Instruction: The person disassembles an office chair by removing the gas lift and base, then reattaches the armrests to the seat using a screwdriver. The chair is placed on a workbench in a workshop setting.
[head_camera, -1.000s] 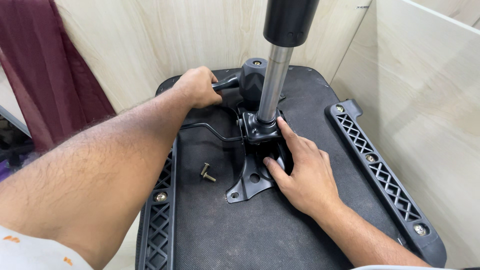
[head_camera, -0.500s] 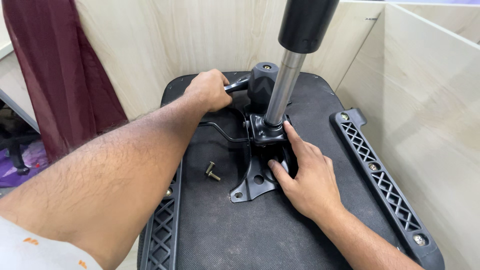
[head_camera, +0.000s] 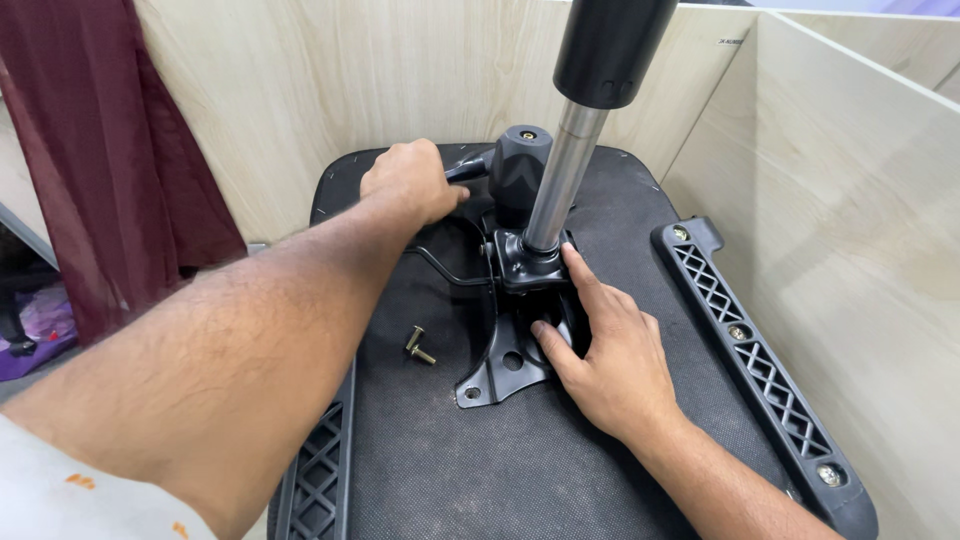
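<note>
The left hand (head_camera: 410, 182) has its grip clamped on the black lever (head_camera: 468, 168) at upper centre. The right hand (head_camera: 605, 355) rests flat, fingers apart, on the black metal mechanism plate (head_camera: 500, 372) at centre, atop the upturned seat (head_camera: 520, 470). Two bolts (head_camera: 418, 346) lie just left.

Single head-worn view, close, steeply downward and forward over an upturned chair seat (head_camera: 560, 470).
</note>
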